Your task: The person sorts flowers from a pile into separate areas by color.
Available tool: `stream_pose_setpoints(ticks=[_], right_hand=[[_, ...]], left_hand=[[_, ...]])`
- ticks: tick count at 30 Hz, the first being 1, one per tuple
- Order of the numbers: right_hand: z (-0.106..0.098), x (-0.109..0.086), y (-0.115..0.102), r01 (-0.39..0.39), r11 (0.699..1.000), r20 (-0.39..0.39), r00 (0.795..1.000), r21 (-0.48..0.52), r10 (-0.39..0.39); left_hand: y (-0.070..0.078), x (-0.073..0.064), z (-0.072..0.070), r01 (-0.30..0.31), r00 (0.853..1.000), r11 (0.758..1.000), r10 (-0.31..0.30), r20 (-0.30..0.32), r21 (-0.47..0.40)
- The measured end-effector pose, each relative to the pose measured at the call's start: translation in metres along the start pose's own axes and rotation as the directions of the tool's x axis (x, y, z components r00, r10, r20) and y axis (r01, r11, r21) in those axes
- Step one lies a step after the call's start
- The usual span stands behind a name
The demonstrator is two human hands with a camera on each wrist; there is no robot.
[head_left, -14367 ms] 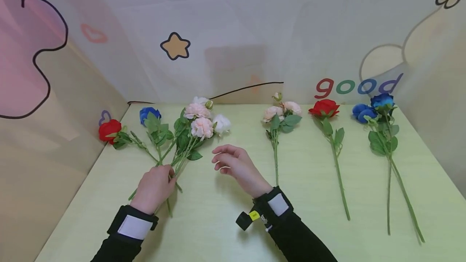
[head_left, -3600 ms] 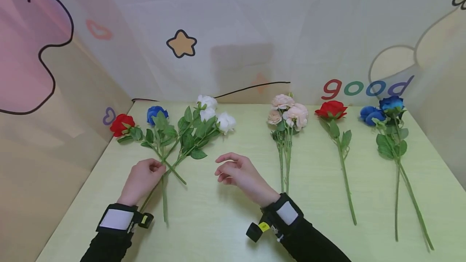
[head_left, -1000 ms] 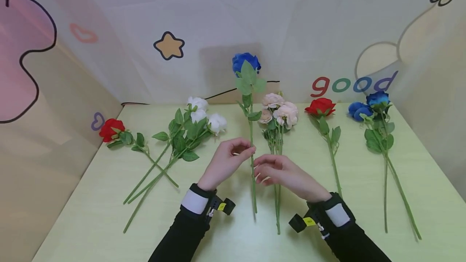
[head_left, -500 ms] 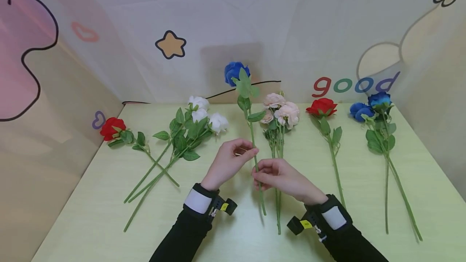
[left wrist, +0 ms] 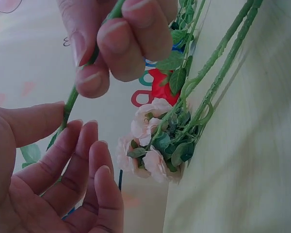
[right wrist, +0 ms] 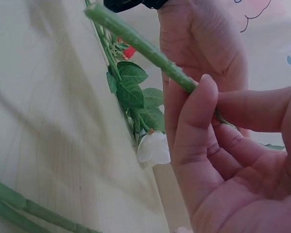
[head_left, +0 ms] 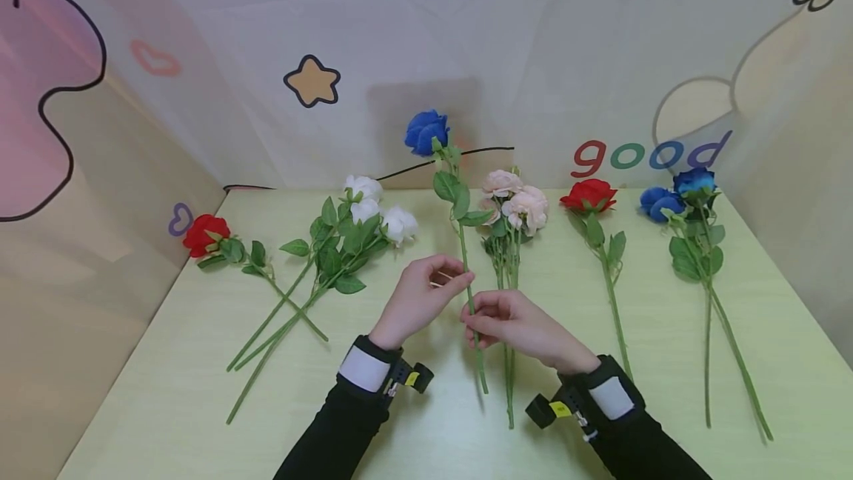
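Note:
My left hand [head_left: 426,291] pinches the stem of an artificial blue rose [head_left: 427,132] between thumb and fingers. Lower on the same stem, my right hand [head_left: 520,326] pinches it too. The rose is raised off the table, its head tipped to the left. The left wrist view has the green stem [left wrist: 71,103] running from one hand to the other. In the right wrist view the cut stem end [right wrist: 128,39] sticks out past the right fingers. Just behind the right hand lie pale pink flowers [head_left: 525,207] with their stems side by side.
On the left of the table [head_left: 166,391] lie white flowers [head_left: 400,225] and a red rose [head_left: 206,235], stems crossing. Another red rose [head_left: 589,196] and two blue flowers [head_left: 694,181] lie on the right. A printed cloth [head_left: 566,43] hangs behind.
Pink flowers left the left pile for the middle group. My left hand then brought the blue rose from that pile to the middle. My right hand has since gripped its stem; the head has tilted left.

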State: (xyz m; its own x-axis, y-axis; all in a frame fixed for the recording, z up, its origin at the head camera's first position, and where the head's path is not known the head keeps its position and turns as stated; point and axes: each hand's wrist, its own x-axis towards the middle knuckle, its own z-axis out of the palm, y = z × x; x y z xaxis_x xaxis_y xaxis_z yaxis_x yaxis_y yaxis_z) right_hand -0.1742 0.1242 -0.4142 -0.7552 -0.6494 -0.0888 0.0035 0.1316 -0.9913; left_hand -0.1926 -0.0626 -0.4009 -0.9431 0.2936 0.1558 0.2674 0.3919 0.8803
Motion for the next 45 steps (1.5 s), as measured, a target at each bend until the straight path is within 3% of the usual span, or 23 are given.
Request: stream_pose_setpoints(ticks=[6, 14, 25, 32, 40, 45], right_hand=[[-0.005, -0.001, 0.002, -0.002, 0.998, 0.004, 1.0, -0.062, 0.002], [-0.015, -0.006, 0.002, -0.021, 0.996, -0.017, 1.0, -0.083, 0.019], [-0.037, -0.032, 0.004, -0.061, 0.995, -0.045, 0.997, -0.082, 0.058], [-0.06, -0.06, 0.007, -0.098, 0.989, -0.061, 0.994, -0.108, 0.091], [-0.103, -0.109, 0.014, -0.127, 0.976, -0.101, 0.989, -0.175, 0.111], [-0.137, -0.141, 0.018, -0.212, 0.948, -0.186, 0.968, -0.237, 0.17]], left_hand=[[-0.004, 0.0, -0.001, 0.005, 1.0, 0.999, -0.004, -0.016, 0.043], [-0.01, -0.006, -0.01, -0.009, 0.994, 0.996, 0.019, -0.112, 0.088], [-0.022, -0.019, -0.023, -0.024, 0.989, 0.961, 0.063, -0.134, 0.275], [-0.022, -0.021, -0.024, -0.048, 0.987, 0.949, 0.092, -0.13, 0.313], [-0.023, -0.024, -0.025, -0.04, 0.99, 0.947, 0.081, -0.117, 0.318], [-0.022, -0.025, -0.026, -0.036, 0.99, 0.947, 0.076, -0.116, 0.319]])
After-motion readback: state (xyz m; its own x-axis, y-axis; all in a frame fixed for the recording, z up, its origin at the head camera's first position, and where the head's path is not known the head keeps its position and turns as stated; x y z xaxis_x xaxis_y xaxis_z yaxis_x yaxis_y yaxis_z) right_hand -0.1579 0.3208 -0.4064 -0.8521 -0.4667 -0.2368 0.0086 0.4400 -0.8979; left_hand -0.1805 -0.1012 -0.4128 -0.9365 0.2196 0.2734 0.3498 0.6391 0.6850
